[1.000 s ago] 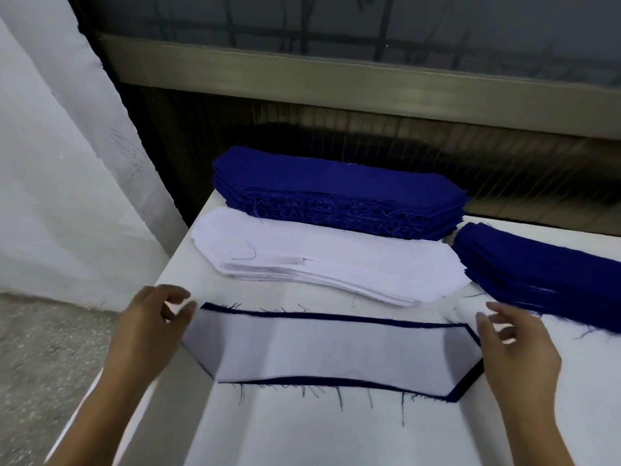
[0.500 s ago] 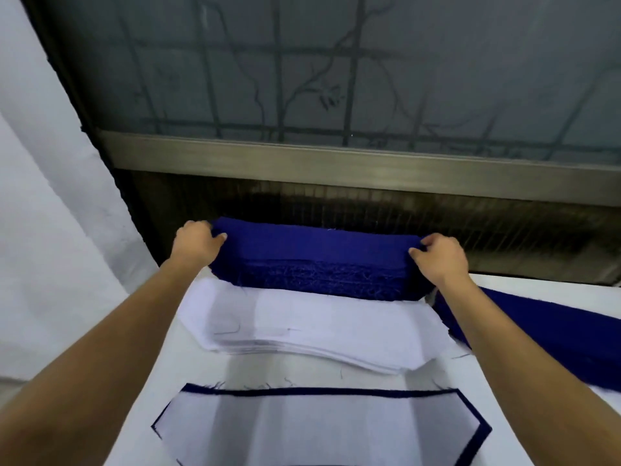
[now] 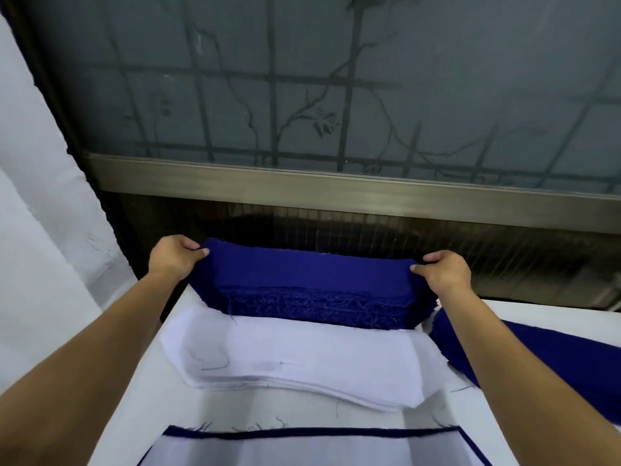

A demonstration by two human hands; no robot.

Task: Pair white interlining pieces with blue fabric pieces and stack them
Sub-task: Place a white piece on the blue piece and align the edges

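The left hand [image 3: 174,258] and the right hand [image 3: 443,272] each pinched one end of the top blue fabric piece [image 3: 302,267], thumb and curled fingers closed on its edge, atop the blue stack [image 3: 319,307] at the far side of the white table [image 3: 161,415]. Just in front lay the white interlining stack [image 3: 302,361], touching the blue stack's frayed edge. An interlining-on-blue pair [image 3: 302,449] sat nearest, and a second blue pile [image 3: 537,351] lay to the right.
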